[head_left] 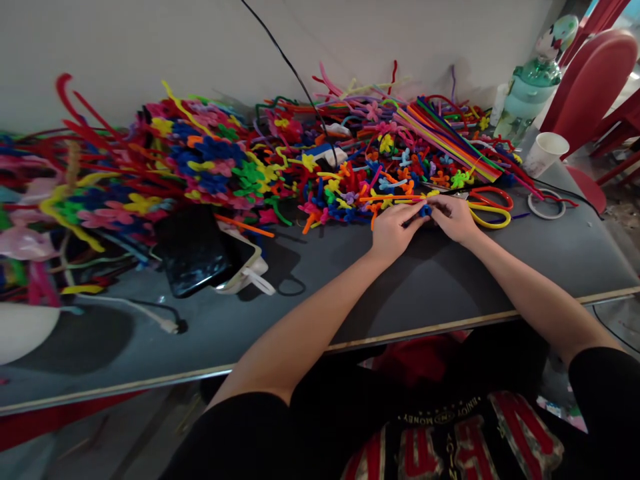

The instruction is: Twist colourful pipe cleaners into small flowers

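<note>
1. Pinching a small blue pipe-cleaner piece (425,211) between them, the left hand (395,230) and the right hand (454,217) meet at the far middle of the table (350,300); the fingertips of both are closed on the piece, which sits just above the tabletop, at the near edge of the heap.
2. Standing at the far right corner, a green bottle (529,87) with a patterned cap holds a pale liquid low down; how full it is cannot be told exactly.
3. Next to it, a white paper cup (546,152) leans slightly; what is in it does not show.
4. A roll of white tape (546,204) lies flat near the cup, and scissors (487,203) with red and yellow handles lie just beside the right hand.
5. A heap of pipe cleaners (280,153) in many colours, some bent into small flowers and some straight in a bundle, covers the far half of the table from left to right.
6. A black phone (193,253) rests on a white stand left of the arms, and a white cable (135,310) trails across the near left.
7. The tabletop is dark grey with a pale edge strip, pushed against a plain light wall (150,47); a black cord (290,67) hangs down across that wall into the heap.
8. Red plastic chairs (595,80) stand beyond the right end.
</note>
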{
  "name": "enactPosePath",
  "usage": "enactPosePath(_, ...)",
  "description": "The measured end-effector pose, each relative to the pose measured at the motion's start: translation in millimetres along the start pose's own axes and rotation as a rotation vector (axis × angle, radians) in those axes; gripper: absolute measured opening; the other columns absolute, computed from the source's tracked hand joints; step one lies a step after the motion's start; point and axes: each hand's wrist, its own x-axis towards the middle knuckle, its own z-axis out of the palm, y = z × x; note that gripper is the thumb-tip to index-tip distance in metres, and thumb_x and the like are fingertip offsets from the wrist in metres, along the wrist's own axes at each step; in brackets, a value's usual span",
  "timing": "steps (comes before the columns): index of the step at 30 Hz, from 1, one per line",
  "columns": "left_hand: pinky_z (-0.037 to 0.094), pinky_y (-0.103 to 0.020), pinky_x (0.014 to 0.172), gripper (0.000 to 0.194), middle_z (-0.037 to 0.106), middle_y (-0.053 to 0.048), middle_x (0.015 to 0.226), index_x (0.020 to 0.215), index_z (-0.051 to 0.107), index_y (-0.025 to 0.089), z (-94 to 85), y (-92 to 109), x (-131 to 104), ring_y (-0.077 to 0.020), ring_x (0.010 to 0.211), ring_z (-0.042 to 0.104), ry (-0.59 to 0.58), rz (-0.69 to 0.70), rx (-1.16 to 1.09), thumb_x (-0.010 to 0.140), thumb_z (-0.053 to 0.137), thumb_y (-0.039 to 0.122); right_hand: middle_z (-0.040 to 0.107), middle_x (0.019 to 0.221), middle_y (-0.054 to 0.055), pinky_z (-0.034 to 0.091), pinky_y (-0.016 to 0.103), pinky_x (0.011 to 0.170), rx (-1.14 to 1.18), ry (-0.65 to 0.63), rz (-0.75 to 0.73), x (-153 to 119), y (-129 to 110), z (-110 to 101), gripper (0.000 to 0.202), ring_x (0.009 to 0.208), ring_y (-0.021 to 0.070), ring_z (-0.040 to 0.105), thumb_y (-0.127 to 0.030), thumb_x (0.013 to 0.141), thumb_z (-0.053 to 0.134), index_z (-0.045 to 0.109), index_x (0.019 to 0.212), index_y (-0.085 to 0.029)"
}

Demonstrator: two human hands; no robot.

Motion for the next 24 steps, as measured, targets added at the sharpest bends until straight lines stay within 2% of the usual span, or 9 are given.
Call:
enactPosePath(3,0.058,-0.035,0.088,0.028,0.077,-0.006,0.106,0.118,0.073,0.025,-0.8,-1.6,1.3,-0.019,0.098,0.07,0.03,0.015,0.045,0.09,0.069,0.03,0.066,0.067,0.002,0.047,0.026,0.052,0.177,-0.049,-0.006,-2.6,0.6,0.2,0.042,0.054,0.0129,0.058,-0.048,0.092,0.05,0.072,0.107,-0.016)
enactPosePath(5,0.057,-0.035,0.088,0.027,0.076,-0.006,0.106,0.118,0.073,0.024,-1.0,-3.6,2.5,-0.0185,0.098,0.07,0.039,0.048,0.063,0.092,0.067,0.027,0.067,0.071,0.003,0.05,0.027,0.056,0.178,-0.075,-0.021,-3.5,-0.3,0.6,0.044,0.058,0.0135,0.061,-0.051,0.089,0.056,0.071,0.11,-0.016)
enactPosePath(9,0.057,-0.036,0.089,0.027,0.077,-0.006,0.107,0.118,0.073,0.024,-0.3,-5.2,2.4,-0.0187,0.099,0.07,0.043,0.079,0.102,0.093,0.064,0.028,0.072,0.084,0.005,0.054,0.028,0.061,0.121,-0.036,0.003,-2.0,-3.3,2.2,0.04,0.062,0.0131,0.064,-0.051,0.084,0.064,0.071,0.104,-0.017)
enactPosePath(14,0.057,-0.031,0.075,0.03,0.078,-0.006,0.091,0.112,0.075,0.022,-1.9,0.3,0.7,-0.0174,0.08,0.071,0.106,-0.009,0.152,0.094,0.063,0.043,0.073,0.084,0.005,0.053,0.026,0.055,0.191,0.009,0.062,-0.7,-5.9,5.4,0.038,0.06,0.0115,0.063,-0.05,0.08,0.068,0.068,0.099,-0.018)
enactPosePath(16,0.056,-0.032,0.076,0.029,0.078,-0.005,0.089,0.104,0.076,0.021,-2.9,3.4,1.1,-0.0176,0.08,0.071,0.13,0.004,0.158,0.094,0.062,0.045,0.072,0.082,0.005,0.052,0.026,0.055,0.197,0.033,0.067,-1.9,-7.3,7.4,0.034,0.06,0.0117,0.063,-0.048,0.081,0.067,0.068,0.097,-0.018)
enactPosePath(20,0.056,-0.035,0.08,0.027,0.078,-0.005,0.087,0.089,0.076,0.021,-4.2,8.6,2.7,-0.0192,0.083,0.071,0.146,0.027,0.151,0.094,0.061,0.043,0.07,0.075,0.003,0.052,0.027,0.059,0.159,0.082,0.048,-5.7,-11.9,10.2,0.022,0.061,0.0125,0.063,-0.038,0.081,0.066,0.066,0.089,-0.018)
enactPosePath(24,0.055,-0.034,0.078,0.022,0.076,-0.005,0.083,0.087,0.073,0.02,-4.4,12.6,3.0,-0.0181,0.08,0.069,0.131,-0.004,0.147,0.094,0.06,0.035,0.069,0.073,0.003,0.049,0.027,0.06,0.089,0.131,0.001,-7.8,-17.1,9.7,0.016,0.061,0.0119,0.061,-0.033,0.079,0.065,0.065,0.084,-0.017)
